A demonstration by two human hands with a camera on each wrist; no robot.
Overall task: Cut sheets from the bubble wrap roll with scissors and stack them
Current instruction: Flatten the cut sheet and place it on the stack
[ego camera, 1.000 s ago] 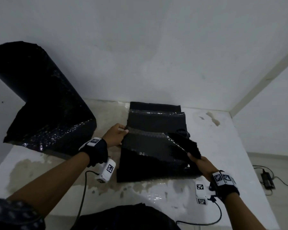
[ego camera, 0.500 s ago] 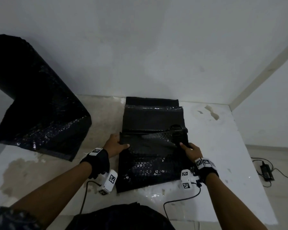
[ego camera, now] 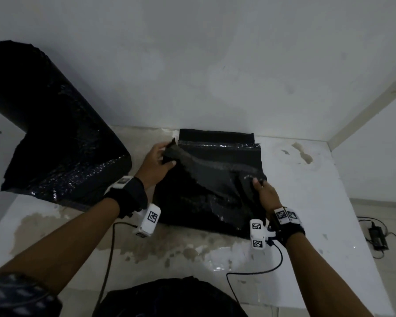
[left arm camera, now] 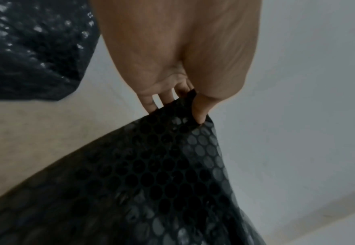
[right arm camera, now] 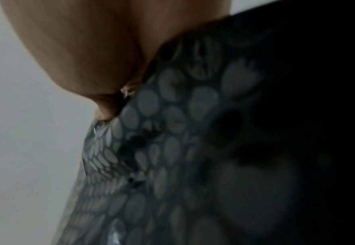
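On the stained white table (ego camera: 306,202) by a bare wall (ego camera: 215,65), both hands pinch a black bubble-wrap sheet (ego camera: 204,179).

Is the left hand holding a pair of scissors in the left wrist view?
No: the left hand pinches only a corner of the black bubble wrap sheet between thumb and fingers; no scissors appear there.
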